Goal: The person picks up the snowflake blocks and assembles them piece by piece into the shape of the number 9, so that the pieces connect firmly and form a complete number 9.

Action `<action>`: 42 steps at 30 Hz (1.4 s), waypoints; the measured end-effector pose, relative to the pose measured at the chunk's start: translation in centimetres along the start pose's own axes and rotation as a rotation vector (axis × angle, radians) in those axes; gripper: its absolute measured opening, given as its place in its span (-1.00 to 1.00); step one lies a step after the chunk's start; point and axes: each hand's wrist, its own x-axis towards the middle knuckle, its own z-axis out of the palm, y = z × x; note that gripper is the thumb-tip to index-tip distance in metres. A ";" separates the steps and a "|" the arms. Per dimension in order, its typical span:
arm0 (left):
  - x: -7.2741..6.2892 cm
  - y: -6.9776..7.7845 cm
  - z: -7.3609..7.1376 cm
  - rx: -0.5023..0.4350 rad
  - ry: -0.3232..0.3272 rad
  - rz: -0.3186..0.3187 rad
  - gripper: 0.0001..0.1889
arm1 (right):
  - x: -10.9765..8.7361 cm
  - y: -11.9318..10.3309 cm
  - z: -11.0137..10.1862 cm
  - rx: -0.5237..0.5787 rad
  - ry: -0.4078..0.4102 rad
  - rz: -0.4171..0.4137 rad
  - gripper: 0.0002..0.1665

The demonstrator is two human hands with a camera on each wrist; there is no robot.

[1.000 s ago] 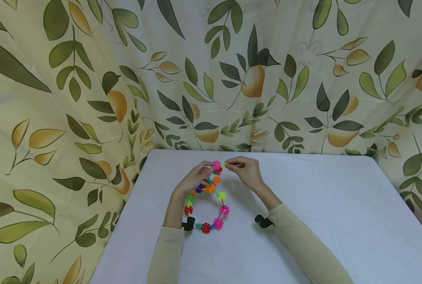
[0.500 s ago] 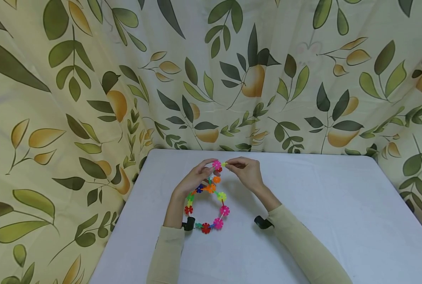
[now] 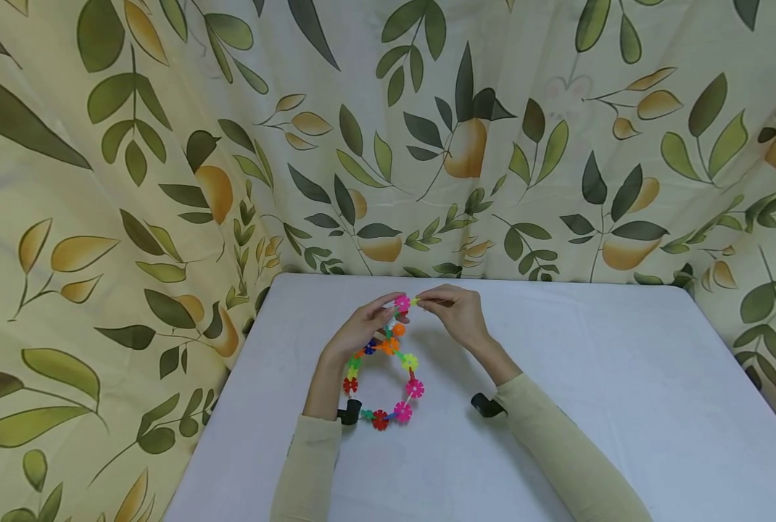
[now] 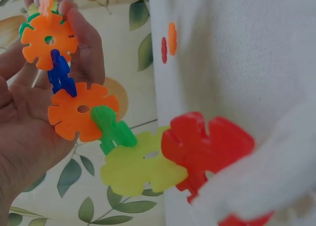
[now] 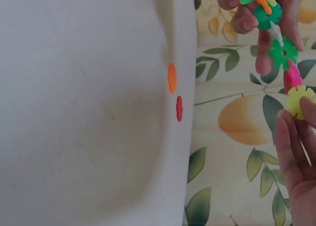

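Observation:
A chain of colourful plastic snowflake pieces, slotted together, hangs in a loop below my hands. My left hand holds its upper end, with a pink snowflake piece at the fingertips. My right hand pinches a yellow snowflake piece, which meets the pink one. In the right wrist view a green piece sits between the left thumb and fingers. Orange, yellow and red pieces hang past the left palm in the left wrist view. A white piece there is blurred.
A loose orange piece and a loose red piece lie near an edge of the white-covered table. A leaf-and-fruit patterned curtain hangs behind and to the left of it.
Both hands have shifted slightly to the right, and the hanging loop has moved a little with them. The holds on the chain and the yellow piece look the same.

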 end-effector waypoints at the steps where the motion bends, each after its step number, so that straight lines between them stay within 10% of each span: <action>1: 0.0 0.0 0.0 0.000 0.000 0.001 -0.52 | 0.0 0.0 0.0 0.003 0.000 -0.003 -0.82; 21: 0.1 -0.1 0.2 -0.020 0.008 -0.025 -0.55 | 0.0 0.3 0.1 0.028 -0.007 -0.007 -0.82; 31: 0.1 -0.3 0.1 -0.057 0.022 -0.024 -0.56 | 0.1 4.1 0.9 0.070 -0.007 0.022 -0.83; 42: 0.0 -0.7 -0.8 -0.096 0.043 -0.075 -0.57 | 1.0 4.5 1.8 -0.057 -0.068 0.154 -0.71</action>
